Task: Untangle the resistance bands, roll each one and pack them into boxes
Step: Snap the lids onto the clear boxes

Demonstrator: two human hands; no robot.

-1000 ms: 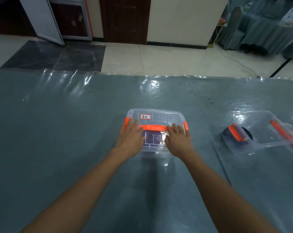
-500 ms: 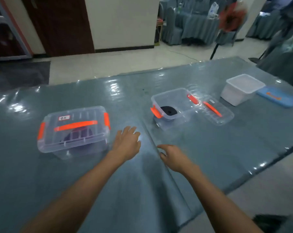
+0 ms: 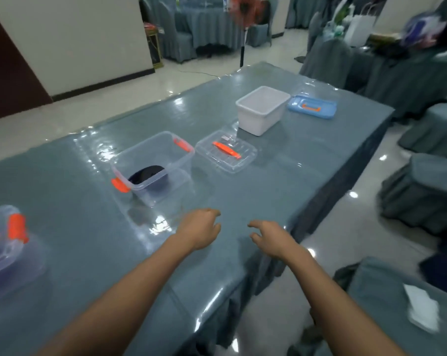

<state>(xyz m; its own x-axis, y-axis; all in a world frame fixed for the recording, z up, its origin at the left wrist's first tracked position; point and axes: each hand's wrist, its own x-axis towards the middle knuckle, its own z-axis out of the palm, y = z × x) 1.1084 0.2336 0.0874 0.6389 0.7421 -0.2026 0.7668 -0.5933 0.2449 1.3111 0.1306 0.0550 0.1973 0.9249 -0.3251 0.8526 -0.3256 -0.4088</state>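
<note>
Two bare hands hang over the near part of the table (image 3: 307, 163), and neither holds anything. The left hand (image 3: 200, 229) has its fingers loosely curled downward. The right hand (image 3: 272, 238), near it but apart, has its fingers slack, curved and slightly spread. Whether either hand touches the surface cannot be told.

Surface: grey-blue cloth under a glossy clear plastic sheet (image 3: 157, 224), which is wrinkled and throws white glare.

Item 1: a clear box (image 3: 184, 163) beyond the left hand. It is rectangular with rounded corners, made of transparent hard plastic, and has no lid on it. An orange latch sits at each short end. On its floor, toward the near-left end, lies a rolled band (image 3: 148, 173), dark, matt and round in outline.

Item 2: a clear lid (image 3: 245, 156) lying flat just to the right of the clear box. It is ribbed, with an orange bar handle along its middle.

Item 3: a white tub (image 3: 262, 116) beyond the clear lid. It is opaque and smooth, with tapered walls and an open top.

Item 4: a blue lid (image 3: 325, 110) lying flat just to the right of the white tub. It is pale glossy plastic with an orange handle.

Item 5: a lidded box (image 3: 1, 255), cut off by the left edge of the view. It is transparent with an orange latch. A purple mass shows through the wall, too blurred to tell its shape.
</note>
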